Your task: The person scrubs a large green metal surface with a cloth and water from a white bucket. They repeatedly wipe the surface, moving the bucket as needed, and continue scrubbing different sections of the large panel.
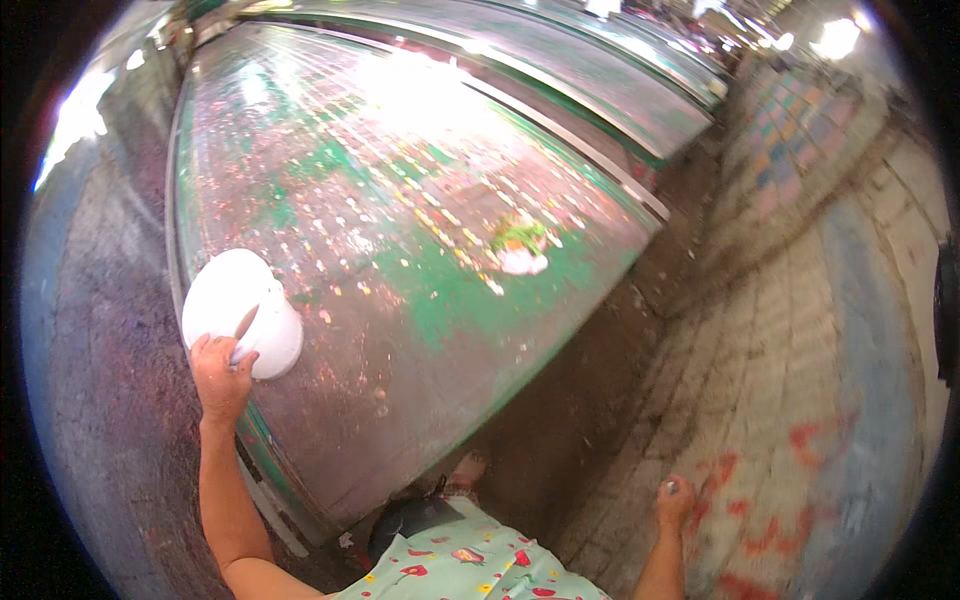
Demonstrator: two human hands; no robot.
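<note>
My left hand (220,375) grips a white plastic bucket (280,335) at its near rim on the left side of a long, low table-like surface (370,420); a pale, narrow item at my fingers is unclear. That surface is worn green and grey, speckled with small scraps and streaks. A green-and-white clump (520,255) lies on its right part. My right hand (675,500) hangs low at the right, fingers closed around something small that I cannot make out. My patterned mint garment (470,560) shows at the lower edge.
Further long surfaces (640,90) run behind at the back right. A dark gutter (580,370) follows the near surface's right side. Tiled, sloping masonry with red and blue paint (780,400) is at right, a stained, painted masonry area (100,350) at left. A bare foot (468,470) shows below.
</note>
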